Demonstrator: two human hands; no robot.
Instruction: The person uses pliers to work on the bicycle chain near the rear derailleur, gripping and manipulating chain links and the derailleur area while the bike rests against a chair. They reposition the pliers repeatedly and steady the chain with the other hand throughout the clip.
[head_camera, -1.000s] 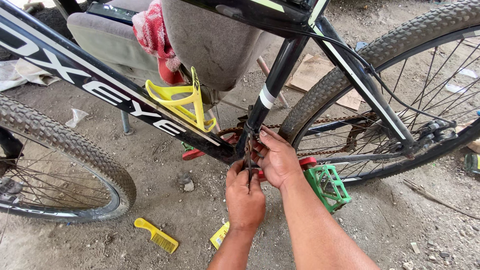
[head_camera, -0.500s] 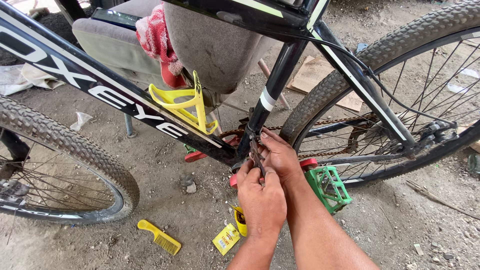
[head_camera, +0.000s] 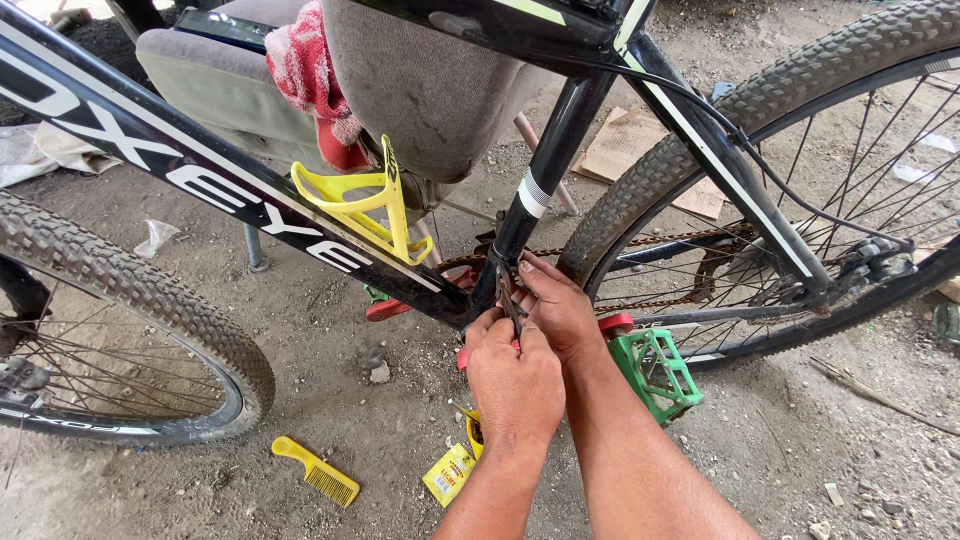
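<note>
A black bicycle frame (head_camera: 250, 215) stands over dirt ground, with a yellow bottle cage (head_camera: 365, 205) on its down tube. Both hands work at the base of the seat tube (head_camera: 545, 180), near the crank. My left hand (head_camera: 512, 378) and my right hand (head_camera: 560, 310) are pressed together, pinching a thin dark part (head_camera: 508, 295) by the front derailleur. What exactly the fingers hold is hidden. A green pedal (head_camera: 655, 370) on a red crank arm (head_camera: 612, 324) sits just right of my right wrist. The rusty chain (head_camera: 640, 240) runs back to the rear wheel (head_camera: 800, 190).
The front wheel (head_camera: 130, 300) fills the left. On the ground lie a yellow comb (head_camera: 315, 472), a small yellow packet (head_camera: 450, 472), a stone (head_camera: 378, 372) and cardboard (head_camera: 630, 150). A grey seat cushion (head_camera: 225, 85) with a red cloth (head_camera: 315, 75) stands behind the frame.
The view has shifted slightly. My hands stay at the same spot by the seat tube, fingers adjusting a little. The yellow packet shows more plainly below my left wrist.
</note>
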